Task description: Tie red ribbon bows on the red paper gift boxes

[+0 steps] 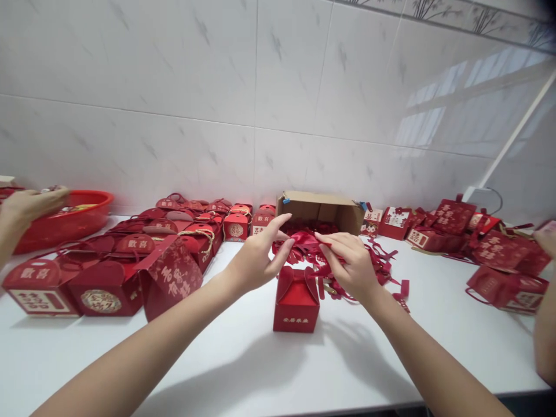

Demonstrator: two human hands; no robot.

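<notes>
A small red gift box with gold lettering stands upright on the white table, its top flaps folded together. Above it, a dark red satin ribbon spans the space between my two hands. My left hand has its thumb tip against the ribbon's left part, the index finger raised away; its other fingers are partly hidden. With thumb and fingers pinched together, my right hand grips the ribbon's right part. Just behind the box lies a loose pile of red ribbons and tags.
An open cardboard carton lies behind the ribbons. Rows of red gift boxes fill the left; more boxes sit at right. Another person's hand is over a red basin; another person's arm edges in at right.
</notes>
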